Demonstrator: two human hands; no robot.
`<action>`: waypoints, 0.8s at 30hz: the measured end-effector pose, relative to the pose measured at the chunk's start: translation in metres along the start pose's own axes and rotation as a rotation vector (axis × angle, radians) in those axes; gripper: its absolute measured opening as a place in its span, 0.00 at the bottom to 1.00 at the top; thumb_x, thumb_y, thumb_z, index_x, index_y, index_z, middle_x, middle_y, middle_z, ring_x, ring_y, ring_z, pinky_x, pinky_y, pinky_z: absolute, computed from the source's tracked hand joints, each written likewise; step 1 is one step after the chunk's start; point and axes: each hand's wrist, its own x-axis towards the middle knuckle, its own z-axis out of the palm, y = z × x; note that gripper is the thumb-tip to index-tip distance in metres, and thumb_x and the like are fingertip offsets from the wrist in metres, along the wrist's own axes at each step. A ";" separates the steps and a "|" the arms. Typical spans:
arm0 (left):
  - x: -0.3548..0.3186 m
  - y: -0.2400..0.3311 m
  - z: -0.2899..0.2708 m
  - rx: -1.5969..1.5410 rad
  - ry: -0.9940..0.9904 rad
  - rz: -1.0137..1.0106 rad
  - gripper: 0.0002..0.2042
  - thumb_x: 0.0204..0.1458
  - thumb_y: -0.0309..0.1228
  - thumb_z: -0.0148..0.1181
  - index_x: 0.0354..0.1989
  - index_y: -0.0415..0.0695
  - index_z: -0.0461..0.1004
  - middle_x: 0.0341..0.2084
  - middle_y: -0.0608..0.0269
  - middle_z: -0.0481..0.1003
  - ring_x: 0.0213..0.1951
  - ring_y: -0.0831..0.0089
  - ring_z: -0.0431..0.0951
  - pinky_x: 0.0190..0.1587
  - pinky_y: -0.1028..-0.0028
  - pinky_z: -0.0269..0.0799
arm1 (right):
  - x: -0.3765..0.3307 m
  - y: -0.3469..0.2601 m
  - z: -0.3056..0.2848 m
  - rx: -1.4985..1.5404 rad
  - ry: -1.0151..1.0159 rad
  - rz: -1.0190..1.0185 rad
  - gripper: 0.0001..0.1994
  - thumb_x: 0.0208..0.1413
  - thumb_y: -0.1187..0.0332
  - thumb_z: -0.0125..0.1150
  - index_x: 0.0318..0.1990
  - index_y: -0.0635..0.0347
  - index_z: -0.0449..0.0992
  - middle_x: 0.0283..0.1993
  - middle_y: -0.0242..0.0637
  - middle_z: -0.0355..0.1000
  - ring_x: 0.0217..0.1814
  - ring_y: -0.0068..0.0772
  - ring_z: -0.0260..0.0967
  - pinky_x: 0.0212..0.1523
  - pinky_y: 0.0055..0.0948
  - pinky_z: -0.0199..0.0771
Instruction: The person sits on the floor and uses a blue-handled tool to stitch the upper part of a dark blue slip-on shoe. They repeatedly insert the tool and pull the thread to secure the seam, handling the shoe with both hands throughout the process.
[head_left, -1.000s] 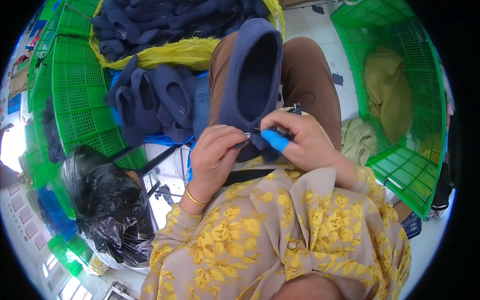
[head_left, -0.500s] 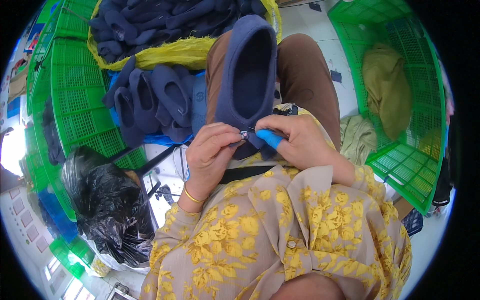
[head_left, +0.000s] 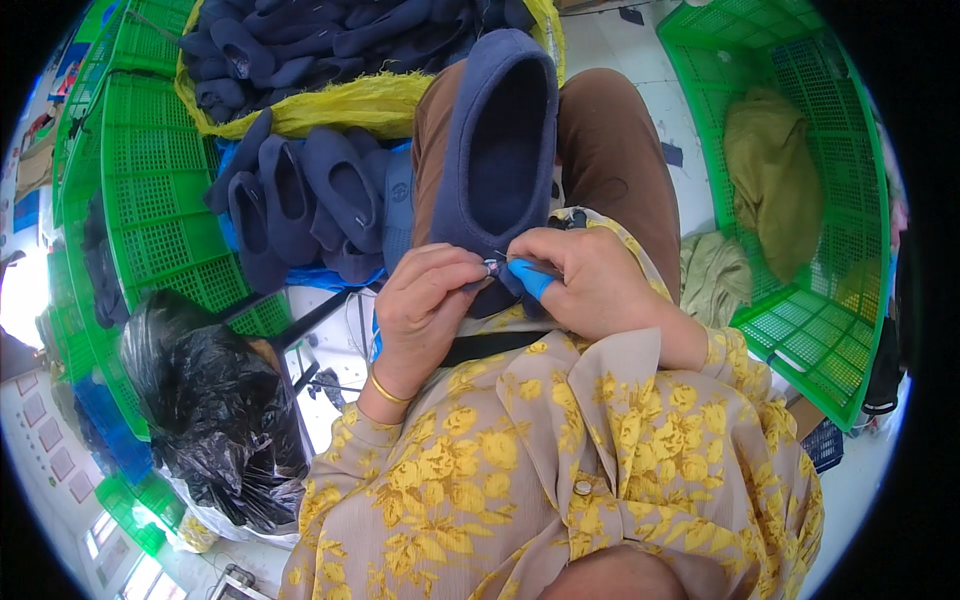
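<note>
A dark blue felt slipper [head_left: 495,140] lies on my lap, opening up, toe pointing away from me. My left hand [head_left: 425,300] pinches the slipper's heel edge between thumb and fingers. My right hand [head_left: 590,285] is closed on a small blue-handled tool [head_left: 528,277] whose metal tip meets the heel edge right at my left fingertips. Both hands touch at the heel. The heel itself is mostly hidden under my fingers.
Several more blue slippers [head_left: 310,200] lie stacked at my left knee, and many more fill a yellow sack [head_left: 330,100] behind. Green plastic crates stand on the left [head_left: 150,200] and right [head_left: 830,290], the right one holding olive cloth [head_left: 775,180]. A black plastic bag [head_left: 205,400] sits at lower left.
The slipper has shifted slightly left on my lap and both hands moved a little down and left with it. The grips are unchanged.
</note>
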 end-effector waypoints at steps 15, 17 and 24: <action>0.000 -0.003 0.007 0.051 -0.010 0.034 0.11 0.37 0.15 0.65 0.31 0.40 0.79 0.31 0.60 0.79 0.37 0.62 0.78 0.41 0.70 0.74 | 0.025 0.006 0.011 -0.313 -0.006 -0.047 0.06 0.45 0.75 0.56 0.31 0.63 0.79 0.29 0.51 0.75 0.33 0.54 0.74 0.37 0.47 0.72; 0.000 -0.001 0.006 0.065 0.000 0.044 0.11 0.37 0.15 0.65 0.31 0.40 0.79 0.31 0.60 0.79 0.37 0.62 0.77 0.40 0.70 0.74 | 0.021 -0.004 0.004 -0.288 -0.001 -0.014 0.07 0.45 0.75 0.55 0.32 0.61 0.79 0.30 0.50 0.75 0.34 0.54 0.74 0.37 0.46 0.72; -0.005 0.006 -0.001 0.152 0.009 0.037 0.12 0.37 0.14 0.65 0.32 0.41 0.79 0.33 0.62 0.80 0.38 0.64 0.78 0.43 0.71 0.72 | 0.011 0.002 -0.003 -0.124 -0.003 -0.062 0.13 0.47 0.77 0.54 0.40 0.57 0.79 0.34 0.48 0.77 0.37 0.52 0.75 0.39 0.43 0.74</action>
